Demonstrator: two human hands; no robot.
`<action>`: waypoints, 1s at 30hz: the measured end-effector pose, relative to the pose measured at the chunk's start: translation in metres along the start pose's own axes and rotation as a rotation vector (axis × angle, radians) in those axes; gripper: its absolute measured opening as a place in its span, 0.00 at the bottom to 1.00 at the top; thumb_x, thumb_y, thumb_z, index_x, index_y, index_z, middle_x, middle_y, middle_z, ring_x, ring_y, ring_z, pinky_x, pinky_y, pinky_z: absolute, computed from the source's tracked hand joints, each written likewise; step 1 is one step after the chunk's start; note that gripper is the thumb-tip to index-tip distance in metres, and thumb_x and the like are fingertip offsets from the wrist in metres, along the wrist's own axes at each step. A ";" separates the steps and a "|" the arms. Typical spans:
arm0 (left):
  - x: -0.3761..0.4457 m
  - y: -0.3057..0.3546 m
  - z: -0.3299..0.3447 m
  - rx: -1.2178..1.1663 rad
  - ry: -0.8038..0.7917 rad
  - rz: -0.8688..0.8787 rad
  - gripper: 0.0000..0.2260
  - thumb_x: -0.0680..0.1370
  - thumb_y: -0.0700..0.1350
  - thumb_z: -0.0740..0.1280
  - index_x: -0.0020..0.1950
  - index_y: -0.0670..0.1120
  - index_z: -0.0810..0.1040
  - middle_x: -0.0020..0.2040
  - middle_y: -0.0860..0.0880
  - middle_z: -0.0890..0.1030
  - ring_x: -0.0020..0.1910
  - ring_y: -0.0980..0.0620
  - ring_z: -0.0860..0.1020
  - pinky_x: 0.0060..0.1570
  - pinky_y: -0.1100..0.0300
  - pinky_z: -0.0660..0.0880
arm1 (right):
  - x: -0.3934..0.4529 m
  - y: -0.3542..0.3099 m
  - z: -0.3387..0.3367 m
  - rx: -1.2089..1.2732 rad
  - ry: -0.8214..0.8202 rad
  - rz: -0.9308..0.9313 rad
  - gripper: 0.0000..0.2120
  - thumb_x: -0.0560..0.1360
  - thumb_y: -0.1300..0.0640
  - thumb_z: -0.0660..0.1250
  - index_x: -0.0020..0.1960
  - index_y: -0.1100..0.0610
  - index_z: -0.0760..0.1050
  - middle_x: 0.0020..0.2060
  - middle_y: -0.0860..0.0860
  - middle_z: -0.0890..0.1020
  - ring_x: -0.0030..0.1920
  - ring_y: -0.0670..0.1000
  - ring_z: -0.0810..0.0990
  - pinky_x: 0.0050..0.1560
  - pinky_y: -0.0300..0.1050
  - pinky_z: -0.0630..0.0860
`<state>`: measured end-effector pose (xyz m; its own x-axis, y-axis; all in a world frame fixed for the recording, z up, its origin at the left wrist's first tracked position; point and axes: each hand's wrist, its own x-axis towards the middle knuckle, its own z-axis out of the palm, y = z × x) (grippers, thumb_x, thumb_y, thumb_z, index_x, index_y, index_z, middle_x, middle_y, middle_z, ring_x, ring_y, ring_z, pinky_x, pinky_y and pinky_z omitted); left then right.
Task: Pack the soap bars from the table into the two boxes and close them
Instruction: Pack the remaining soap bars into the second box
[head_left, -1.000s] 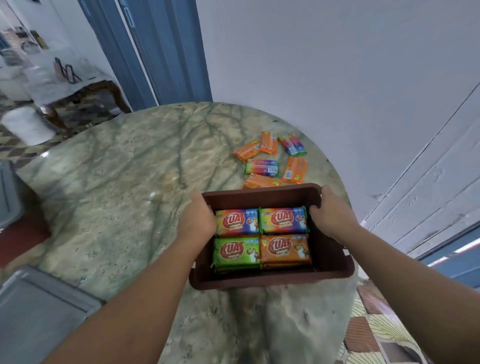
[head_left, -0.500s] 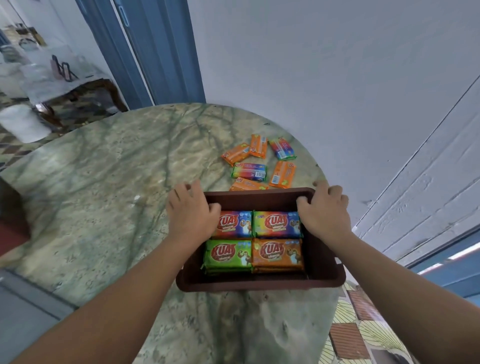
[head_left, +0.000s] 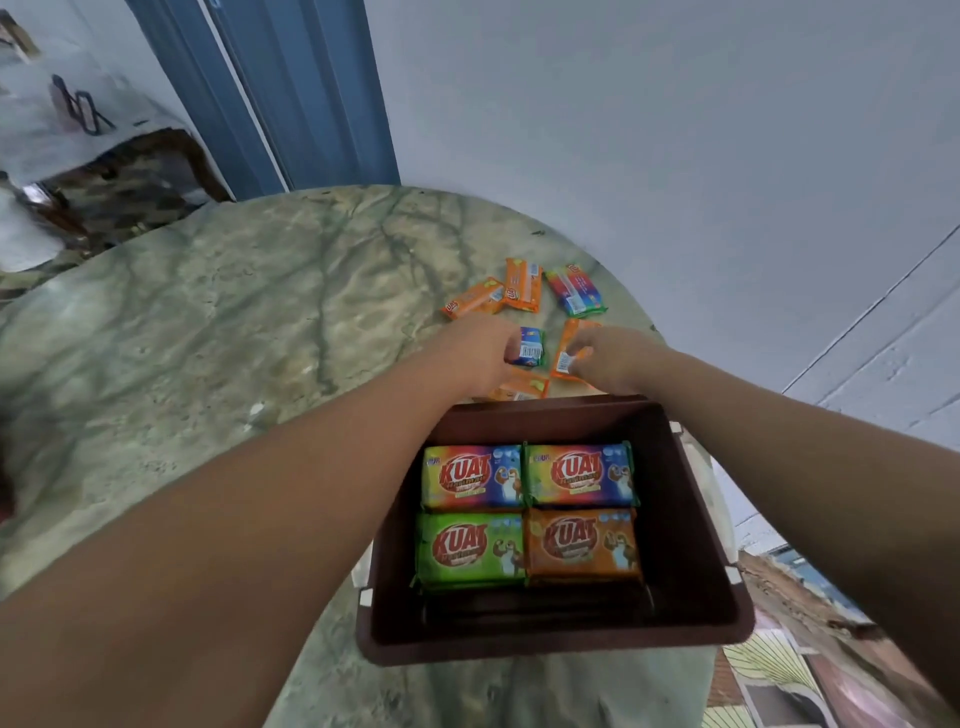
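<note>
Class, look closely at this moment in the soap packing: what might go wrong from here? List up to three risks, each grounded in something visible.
1. The brown box overhangs the near edge of the marble table; a forearm bump could tip it off.
2. The left hand and right hand reach for neighbouring loose bars, the multicoloured bar and the orange bar, so they may collide or fumble.
3. The rainbow bar lies near the far rim and could be knocked off.

both hands have let go of the brown box rim and reached beyond its far wall: the left hand now grips a rainbow soap bar, the right hand pinches an orange soap bar.
</note>
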<state>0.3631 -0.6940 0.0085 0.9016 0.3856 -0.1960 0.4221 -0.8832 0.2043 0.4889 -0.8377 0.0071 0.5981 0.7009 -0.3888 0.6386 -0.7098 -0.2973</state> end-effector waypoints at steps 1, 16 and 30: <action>0.006 0.001 0.003 0.023 -0.034 0.011 0.11 0.80 0.45 0.68 0.62 0.49 0.80 0.60 0.47 0.81 0.57 0.46 0.79 0.56 0.53 0.77 | 0.006 0.001 0.000 -0.029 -0.021 0.010 0.20 0.83 0.53 0.63 0.75 0.52 0.72 0.74 0.55 0.73 0.73 0.56 0.70 0.69 0.47 0.67; 0.057 -0.027 0.072 0.276 -0.188 0.058 0.23 0.81 0.49 0.65 0.76 0.56 0.65 0.71 0.42 0.66 0.69 0.39 0.62 0.65 0.43 0.70 | 0.069 0.005 0.032 -0.275 -0.177 0.096 0.25 0.84 0.41 0.59 0.77 0.48 0.62 0.75 0.63 0.66 0.76 0.67 0.61 0.73 0.59 0.64; 0.014 -0.023 0.020 -0.133 0.028 -0.086 0.36 0.68 0.59 0.77 0.66 0.49 0.62 0.51 0.50 0.79 0.46 0.47 0.78 0.41 0.53 0.73 | 0.037 -0.006 0.022 0.170 0.203 0.158 0.53 0.66 0.33 0.76 0.78 0.57 0.56 0.69 0.64 0.67 0.67 0.64 0.72 0.62 0.55 0.73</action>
<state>0.3638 -0.6735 -0.0183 0.8631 0.4673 -0.1918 0.5050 -0.8042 0.3133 0.4971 -0.8090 -0.0245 0.7788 0.5688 -0.2646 0.4502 -0.8005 -0.3955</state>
